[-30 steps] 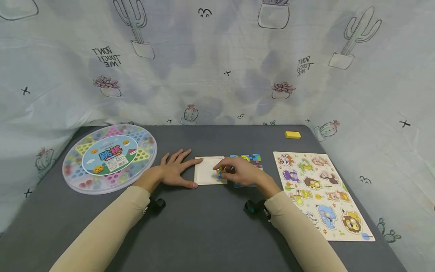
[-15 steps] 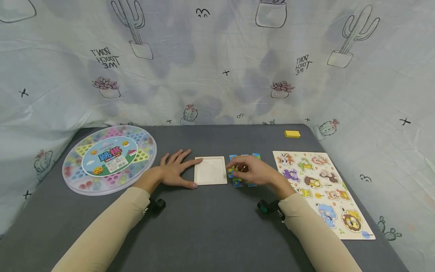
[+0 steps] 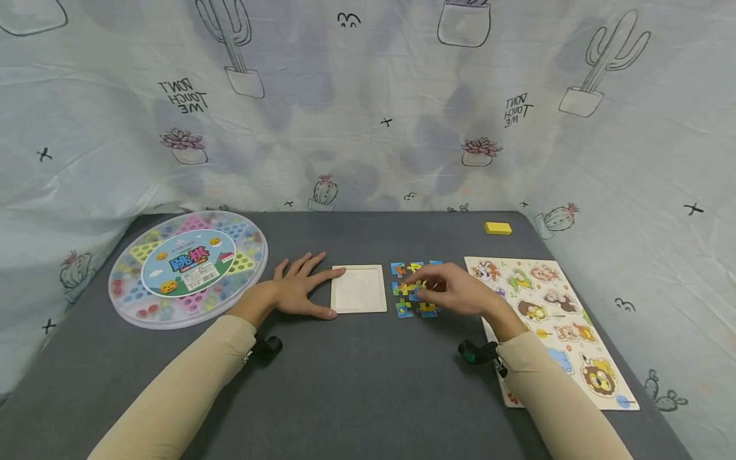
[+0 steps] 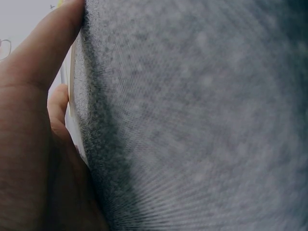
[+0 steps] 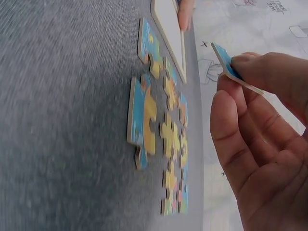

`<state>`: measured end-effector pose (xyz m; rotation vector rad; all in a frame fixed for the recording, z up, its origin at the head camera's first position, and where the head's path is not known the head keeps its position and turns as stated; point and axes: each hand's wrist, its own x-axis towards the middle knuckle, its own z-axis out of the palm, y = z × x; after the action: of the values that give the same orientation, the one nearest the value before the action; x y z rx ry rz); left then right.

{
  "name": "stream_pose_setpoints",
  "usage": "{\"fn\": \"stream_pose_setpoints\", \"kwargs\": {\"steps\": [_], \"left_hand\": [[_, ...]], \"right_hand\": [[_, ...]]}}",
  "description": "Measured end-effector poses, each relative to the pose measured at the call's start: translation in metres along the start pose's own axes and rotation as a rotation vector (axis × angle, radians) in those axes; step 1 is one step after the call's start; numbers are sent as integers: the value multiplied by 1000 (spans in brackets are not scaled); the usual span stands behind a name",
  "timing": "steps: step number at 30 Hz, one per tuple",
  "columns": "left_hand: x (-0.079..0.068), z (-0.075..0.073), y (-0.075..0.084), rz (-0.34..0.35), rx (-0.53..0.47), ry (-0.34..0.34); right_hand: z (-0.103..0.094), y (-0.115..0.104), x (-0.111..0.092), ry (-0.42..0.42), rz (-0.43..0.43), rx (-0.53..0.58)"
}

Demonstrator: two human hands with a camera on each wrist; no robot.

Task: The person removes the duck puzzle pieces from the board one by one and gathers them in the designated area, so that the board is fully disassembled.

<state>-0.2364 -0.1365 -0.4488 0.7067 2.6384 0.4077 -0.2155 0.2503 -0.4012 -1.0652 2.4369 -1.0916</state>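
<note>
My left hand (image 3: 299, 294) lies on the table with its fingers spread. Its index fingertip and thumb touch the left edge of the shallow wooden puzzle tray (image 3: 359, 291), whose inside is bare. My right hand (image 3: 460, 291) hovers over the loose jigsaw pieces (image 3: 404, 310) just right of the tray and partly covers them. In the right wrist view, thumb and fingers pinch a thin blue jigsaw piece (image 5: 222, 57), raised and tilted above the table. Several more pieces, such as a blue and yellow edge piece (image 5: 138, 113), lie apart on the cloth below.
A round Chinese checkers box (image 3: 186, 268) stands at the left. On the right, an animal picture board (image 3: 560, 326) lies partly under the right forearm. A yellow block (image 3: 498, 228) sits near the far right corner. Patterned cloth (image 3: 368, 128) hangs behind the table.
My right hand has moved right with the jigsaw piece, from above the tray to above the loose pieces. The left hand has stayed at the tray's edge.
</note>
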Motion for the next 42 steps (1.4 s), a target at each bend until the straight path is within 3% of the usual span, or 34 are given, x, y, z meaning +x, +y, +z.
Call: {"fn": "stream_pose_setpoints", "kwargs": {"steps": [15,25,42], "left_hand": [[2,0,-2,-7,13,-7],[-1,-3,2,-6,-15,-25],[3,1,-5,-11,6,-21]], "right_hand": [[-11,19,-27,22,78,24],[-18,28,-38,-17,44,43],[-17,39,-43,-109,118,30]]}}
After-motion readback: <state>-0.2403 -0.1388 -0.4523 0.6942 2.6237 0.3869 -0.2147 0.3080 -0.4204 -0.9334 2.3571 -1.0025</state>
